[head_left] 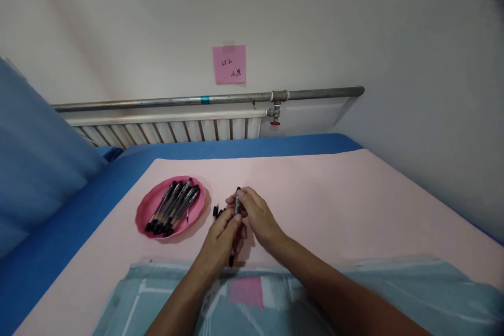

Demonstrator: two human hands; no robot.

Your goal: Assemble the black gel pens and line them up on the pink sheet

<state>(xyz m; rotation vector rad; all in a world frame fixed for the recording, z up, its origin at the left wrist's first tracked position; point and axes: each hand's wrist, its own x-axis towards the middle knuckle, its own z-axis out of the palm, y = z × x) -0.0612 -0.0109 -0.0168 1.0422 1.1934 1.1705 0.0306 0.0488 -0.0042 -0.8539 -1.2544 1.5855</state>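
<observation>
My left hand (223, 231) and my right hand (255, 215) meet over the pink table cover (334, 199), both pinched on one black pen (237, 205). The pen's lower end sticks out below my left hand at the cover's near edge. A small black pen part (215, 211) lies just left of my hands. To the left stands a pink plate (146, 205) with several black pens (173, 207) lying side by side in it.
A blue surface (71, 220) borders the pink cover on the left and back. A teal patterned cloth (244, 299) lies over the near edge. Behind are a radiator (169, 130), a metal pipe (205, 99) and a pink note (229, 64) on the wall.
</observation>
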